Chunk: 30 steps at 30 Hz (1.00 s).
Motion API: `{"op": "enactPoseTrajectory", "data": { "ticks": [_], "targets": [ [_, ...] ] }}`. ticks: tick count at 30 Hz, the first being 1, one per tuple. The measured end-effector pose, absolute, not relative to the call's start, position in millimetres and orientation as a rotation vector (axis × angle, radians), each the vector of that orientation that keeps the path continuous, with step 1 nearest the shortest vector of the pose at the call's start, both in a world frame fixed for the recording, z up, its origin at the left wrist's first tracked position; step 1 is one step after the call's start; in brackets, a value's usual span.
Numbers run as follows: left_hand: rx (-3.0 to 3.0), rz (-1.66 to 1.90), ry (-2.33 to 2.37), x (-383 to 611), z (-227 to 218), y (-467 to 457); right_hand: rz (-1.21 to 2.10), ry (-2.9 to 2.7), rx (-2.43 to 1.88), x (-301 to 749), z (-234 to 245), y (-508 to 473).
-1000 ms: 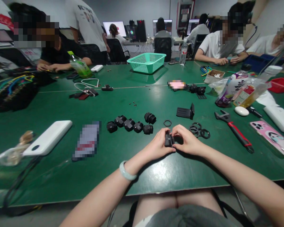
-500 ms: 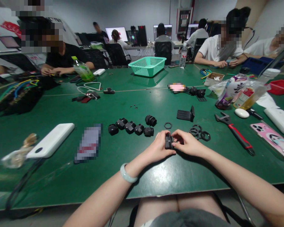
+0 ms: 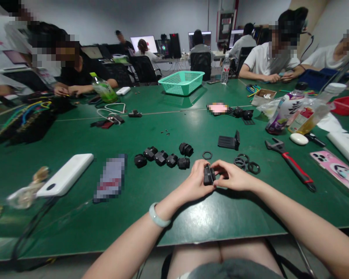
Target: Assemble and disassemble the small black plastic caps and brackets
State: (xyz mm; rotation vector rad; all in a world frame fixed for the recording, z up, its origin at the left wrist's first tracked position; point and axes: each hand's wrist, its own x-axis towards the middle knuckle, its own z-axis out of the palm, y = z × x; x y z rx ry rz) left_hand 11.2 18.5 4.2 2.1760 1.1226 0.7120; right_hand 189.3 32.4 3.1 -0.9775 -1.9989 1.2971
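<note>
My left hand (image 3: 195, 181) and my right hand (image 3: 232, 176) meet over the green table (image 3: 75, 155), both pinched on one small black fitting (image 3: 208, 175) held between them. Just beyond my left hand lies a row of several black fittings (image 3: 163, 158). A single black ring (image 3: 207, 155) sits ahead of my hands. A small pile of black rings (image 3: 247, 164) lies right beside my right hand. A pale bangle circles my left wrist.
A red-handled wrench (image 3: 291, 164), a pink phone (image 3: 336, 171), a white power bank (image 3: 65, 174) and a black bracket (image 3: 229, 141) lie nearby. A teal basket (image 3: 182, 82) stands further back. Other people sit working around the table's far sides.
My hands stay together on the black fitting, fingers shifting slightly around it. The view has drifted a little; a standing person at the back left has moved out of sight.
</note>
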Motion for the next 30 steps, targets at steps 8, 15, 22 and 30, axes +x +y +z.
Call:
{"op": "enactPoseTrajectory", "data": {
  "ticks": [8, 15, 22, 30],
  "targets": [
    [2.241, 0.617, 1.269, 10.0, 4.5, 18.6, 1.174, -2.024, -0.944, 186.9, 2.5, 33.5],
    [2.269, 0.557, 1.276, 10.0, 6.7, 16.5, 0.934, -2.153, -0.762, 185.0, 2.6, 27.1],
    [2.265, 0.542, 1.238, 8.1, 6.1, 16.2, 1.034, -1.986, -1.020, 182.1, -4.5, 28.7],
    [2.267, 0.545, 1.264, 7.2, 3.5, 15.7, 0.920, -2.084, -0.919, 184.0, -5.1, 28.4]
  ]
}}
